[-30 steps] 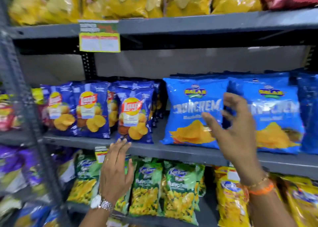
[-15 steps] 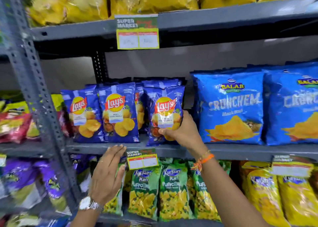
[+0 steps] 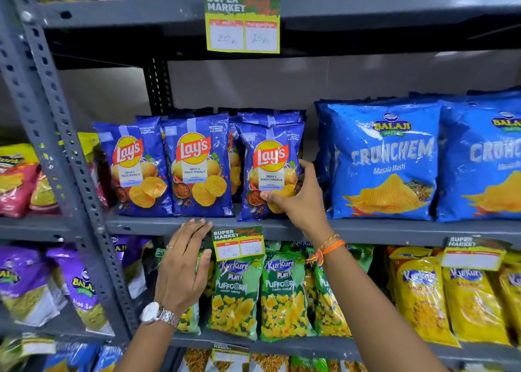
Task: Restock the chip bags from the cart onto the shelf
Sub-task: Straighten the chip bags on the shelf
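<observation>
Three grey steel shelf boards cross the view, with a perforated grey upright slanting down the left side. On the middle shelf, a narrow gap of bare board lies between the Lay's bags and the big light-blue Crunchem bags to the right; above the Lay's row a wide band of open wall reaches up to the next board. Green Puffcorn bags fill the shelf below. Three dark-blue Lay's bags stand upright along the front edge, more packed behind them. The rightmost Lay's bag, glossy blue with a red-and-yellow logo and pictured ridged chips, stands at the board's lip, tilted slightly. The right hand pinches its lower right corner, thumb on the front, fingers wrapped behind. The left hand is flat and open, empty, fingertips touching the shelf's front edge just left of a price tag.
</observation>
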Demonstrator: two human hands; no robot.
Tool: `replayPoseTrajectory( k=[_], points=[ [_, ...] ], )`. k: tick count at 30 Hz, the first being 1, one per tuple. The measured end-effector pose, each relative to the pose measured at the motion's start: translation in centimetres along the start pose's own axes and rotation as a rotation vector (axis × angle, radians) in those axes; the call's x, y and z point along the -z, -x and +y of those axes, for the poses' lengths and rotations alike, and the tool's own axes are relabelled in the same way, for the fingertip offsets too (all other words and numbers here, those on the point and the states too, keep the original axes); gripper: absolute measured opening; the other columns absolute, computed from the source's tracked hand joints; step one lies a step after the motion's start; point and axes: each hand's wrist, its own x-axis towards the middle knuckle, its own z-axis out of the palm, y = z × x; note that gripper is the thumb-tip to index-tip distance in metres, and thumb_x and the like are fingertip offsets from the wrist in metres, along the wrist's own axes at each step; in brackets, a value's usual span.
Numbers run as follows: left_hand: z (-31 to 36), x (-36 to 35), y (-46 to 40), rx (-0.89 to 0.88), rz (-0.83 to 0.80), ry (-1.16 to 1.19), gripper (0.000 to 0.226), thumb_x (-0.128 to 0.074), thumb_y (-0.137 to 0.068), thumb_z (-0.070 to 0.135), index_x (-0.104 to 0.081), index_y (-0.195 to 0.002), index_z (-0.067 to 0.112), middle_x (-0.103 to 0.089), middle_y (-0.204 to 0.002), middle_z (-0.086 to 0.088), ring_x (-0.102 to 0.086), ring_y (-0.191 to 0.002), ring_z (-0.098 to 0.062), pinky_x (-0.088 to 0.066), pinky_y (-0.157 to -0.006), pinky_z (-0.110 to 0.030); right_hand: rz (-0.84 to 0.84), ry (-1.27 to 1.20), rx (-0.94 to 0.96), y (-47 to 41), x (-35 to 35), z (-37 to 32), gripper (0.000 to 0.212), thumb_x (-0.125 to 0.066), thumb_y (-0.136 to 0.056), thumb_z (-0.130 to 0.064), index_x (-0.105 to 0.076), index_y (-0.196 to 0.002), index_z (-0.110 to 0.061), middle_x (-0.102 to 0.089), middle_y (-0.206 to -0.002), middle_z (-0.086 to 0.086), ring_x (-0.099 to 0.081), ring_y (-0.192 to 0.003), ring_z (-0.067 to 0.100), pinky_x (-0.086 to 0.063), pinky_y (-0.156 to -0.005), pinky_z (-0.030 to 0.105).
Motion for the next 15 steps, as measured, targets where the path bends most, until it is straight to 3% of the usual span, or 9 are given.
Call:
replayPoseTrajectory(
  k=[5, 10, 15],
  points=[
    [0.22, -0.09, -0.11, 0.01, 0.014, 0.005, 0.056, -0.028, -0.108, 0.041, -0.059, -0.139, 0.007, -0.058, -0.139, -0.008, -0.048, -0.136, -0.025, -0.032, -0.118, -0.033, 0.022, 0.005, 0.023, 0.15, -0.21, 0.02, 0.095, -0.096, -0.061, -0.028, -0.04, -0.138, -0.028, -0.059, -0.106, -0.023, -0.061, -0.096, -0.008, -0.056, -0.092, 0.032],
    [0.15, -0.06, -0.07, 0.024, 0.01, 0.012, 0.054, -0.03, -0.107, 0.039, -0.059, -0.139, 0.008, -0.058, -0.139, -0.007, -0.048, -0.136, -0.024, -0.027, -0.119, -0.025, 0.029, 0.005, 0.021, 0.24, -0.54, 0.33, 0.094, -0.095, -0.062, -0.03, -0.041, -0.138, -0.027, -0.063, -0.112, -0.012, -0.067, -0.105, 0.011, -0.058, -0.093, 0.036],
    [0.08, -0.3, -0.12, 0.014, 0.023, 0.014, 0.052, -0.032, -0.106, 0.037, -0.059, -0.139, 0.007, -0.058, -0.139, -0.007, -0.047, -0.137, -0.024, -0.029, -0.119, -0.029, 0.053, 0.002, -0.001, 0.22, -0.89, 0.31, 0.089, -0.095, -0.064, -0.03, -0.042, -0.136, -0.025, -0.065, -0.113, -0.009, -0.066, -0.102, 0.01, -0.057, -0.091, 0.031]
  ],
)
